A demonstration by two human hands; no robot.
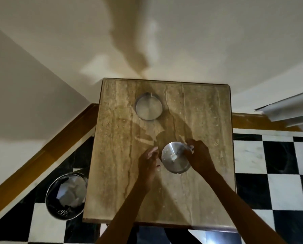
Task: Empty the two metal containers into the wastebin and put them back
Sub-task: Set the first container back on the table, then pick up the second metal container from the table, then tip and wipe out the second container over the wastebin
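**A:** Where did the near metal container (175, 159) sit in relation to the hands?

**B:** It stood upright on the stone tabletop (122, 173), right of centre and towards the near edge, between the two hands. The right hand (199, 156) was on its right rim, fingers curled over the edge and touching it. The left hand (150, 160) was just beside its left wall, fingers loosely spread, closed on nothing; whether it touched the metal could not be told.

**A:** So the right hand had it?

**B:** It looked like a hold on the rim, though how firm was not visible. That hand was plainly the nearer one.

**A:** And which way did the container point?

**B:** Mouth up. It was round, so its only long axis ran vertically, and some pale scraps lay inside. The far metal container (149, 108) stood upright too, well apart at the far left of the table, and it appeared empty.

**A:** The wastebin?

**B:** The wastebin (66, 196) stood on the checkered floor (279, 182) off the table's near left corner, so the carry would probably go left and down, across the left hand's side.
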